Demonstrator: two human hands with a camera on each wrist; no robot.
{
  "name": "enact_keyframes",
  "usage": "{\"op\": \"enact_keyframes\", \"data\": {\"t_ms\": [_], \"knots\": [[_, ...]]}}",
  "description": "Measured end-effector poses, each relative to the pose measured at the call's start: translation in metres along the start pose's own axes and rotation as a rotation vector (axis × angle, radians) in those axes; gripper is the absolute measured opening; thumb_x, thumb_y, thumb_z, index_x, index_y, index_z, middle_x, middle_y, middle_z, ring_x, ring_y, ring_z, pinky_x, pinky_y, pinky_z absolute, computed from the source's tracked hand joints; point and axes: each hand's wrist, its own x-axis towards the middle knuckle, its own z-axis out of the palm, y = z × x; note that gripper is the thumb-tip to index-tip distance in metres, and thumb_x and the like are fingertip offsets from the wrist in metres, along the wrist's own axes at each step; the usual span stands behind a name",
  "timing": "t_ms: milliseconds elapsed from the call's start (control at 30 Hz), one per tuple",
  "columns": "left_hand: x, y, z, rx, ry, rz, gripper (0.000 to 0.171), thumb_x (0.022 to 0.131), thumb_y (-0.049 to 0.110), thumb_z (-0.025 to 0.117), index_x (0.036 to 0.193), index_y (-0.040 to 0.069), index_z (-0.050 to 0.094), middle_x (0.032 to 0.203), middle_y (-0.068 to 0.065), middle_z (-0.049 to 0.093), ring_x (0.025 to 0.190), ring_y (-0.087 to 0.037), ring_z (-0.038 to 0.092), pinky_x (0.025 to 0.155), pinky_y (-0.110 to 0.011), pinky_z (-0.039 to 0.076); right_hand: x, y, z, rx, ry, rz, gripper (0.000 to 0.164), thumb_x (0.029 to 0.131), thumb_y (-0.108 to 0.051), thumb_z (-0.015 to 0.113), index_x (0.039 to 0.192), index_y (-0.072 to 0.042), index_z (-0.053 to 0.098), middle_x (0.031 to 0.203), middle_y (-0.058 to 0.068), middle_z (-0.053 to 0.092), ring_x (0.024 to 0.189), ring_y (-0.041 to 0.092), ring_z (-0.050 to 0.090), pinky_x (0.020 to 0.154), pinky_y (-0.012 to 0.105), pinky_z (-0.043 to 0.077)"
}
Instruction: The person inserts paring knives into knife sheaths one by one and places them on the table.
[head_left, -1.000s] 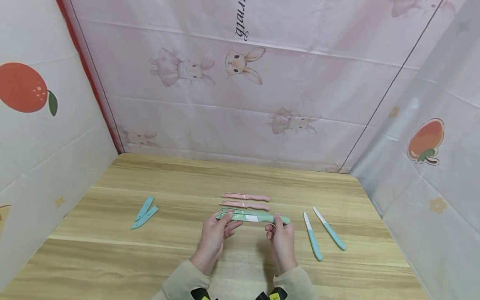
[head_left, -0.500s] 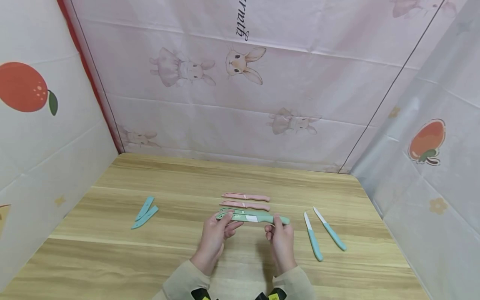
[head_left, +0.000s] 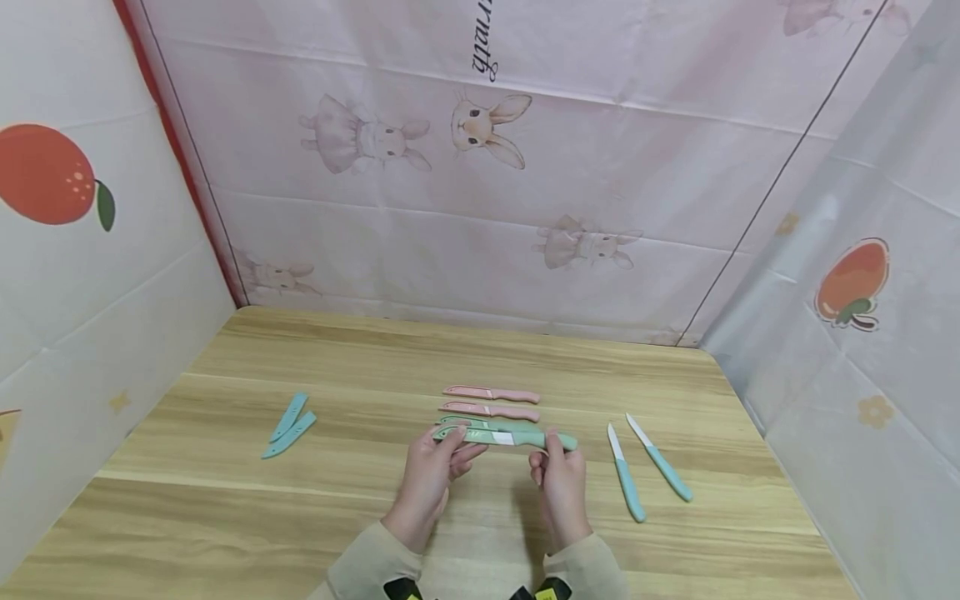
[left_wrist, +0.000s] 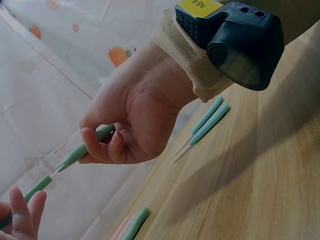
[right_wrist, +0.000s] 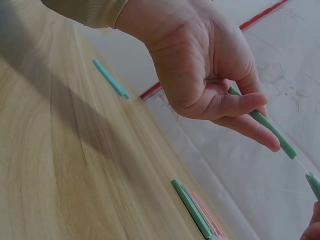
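My left hand point(head_left: 423, 475) pinches a green blade sheath point(head_left: 480, 435) between thumb and fingers. In my right hand point(head_left: 564, 483) is the green handle of a paring knife point(head_left: 528, 439). The knife's tip end sits inside the sheath, and a short stretch of white blade point(head_left: 503, 437) shows between sheath and handle. Both are held level above the table. In the left wrist view the right hand point(left_wrist: 135, 115) curls round the handle point(left_wrist: 77, 152); the right wrist view shows the left hand point(right_wrist: 205, 65) on the sheath point(right_wrist: 277, 136).
Just behind lie a sheathed green knife point(head_left: 510, 425), partly hidden, and two sheathed pink knives point(head_left: 513, 395). Two bare blue-handled knives point(head_left: 628, 492) lie at right. Two blue sheaths point(head_left: 291, 435) lie at left. Printed cloth walls point(head_left: 390, 250) enclose the wooden table point(head_left: 225, 517).
The right hand has moved slightly left with the knife, and the bare stretch of blade is shorter. The left hand has stayed nearly still on the sheath.
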Motion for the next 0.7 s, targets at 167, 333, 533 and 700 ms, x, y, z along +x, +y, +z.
{"op": "enact_keyframes", "data": {"t_ms": [167,333,533,700], "knots": [[-0.0002,-0.0005,0.0006,0.000,0.001,-0.002,0.038,0.098,0.012,0.049,0.125,-0.013,0.044,0.102,-0.020,0.066,0.083,-0.017,0.068,0.053,-0.012,0.049,0.0000,0.0009,0.0007,0.015,0.008,-0.005,0.021,0.101,-0.016,0.036,0.086,-0.004,0.044,0.059,-0.002,0.045,0.048,0.005,0.039,0.043,0.015,0.032],[0.0000,-0.0008,0.0009,0.002,0.004,-0.007,0.038,0.098,0.012,0.048,0.126,-0.013,0.044,0.103,-0.020,0.066,0.084,-0.018,0.068,0.053,-0.012,0.050,-0.0009,0.0008,0.0013,0.038,0.013,-0.010,0.019,0.101,-0.016,0.038,0.088,-0.004,0.043,0.060,-0.001,0.045,0.049,0.005,0.040,0.043,0.015,0.032],[-0.0001,-0.0007,0.0010,0.004,0.003,-0.007,0.038,0.098,0.013,0.048,0.126,-0.012,0.043,0.103,-0.020,0.066,0.084,-0.018,0.068,0.053,-0.011,0.050,-0.0016,0.0009,0.0018,0.055,0.018,-0.010,0.018,0.101,-0.017,0.039,0.090,-0.004,0.043,0.062,-0.001,0.045,0.049,0.005,0.041,0.043,0.015,0.032],[-0.0002,-0.0012,0.0009,0.010,-0.005,-0.007,0.039,0.098,0.013,0.048,0.127,-0.013,0.042,0.104,-0.020,0.065,0.083,-0.015,0.068,0.054,-0.011,0.050,-0.0011,0.0022,0.0026,0.058,0.025,-0.001,0.017,0.101,-0.017,0.039,0.092,-0.004,0.044,0.062,-0.002,0.046,0.050,0.005,0.041,0.043,0.015,0.032]]}}
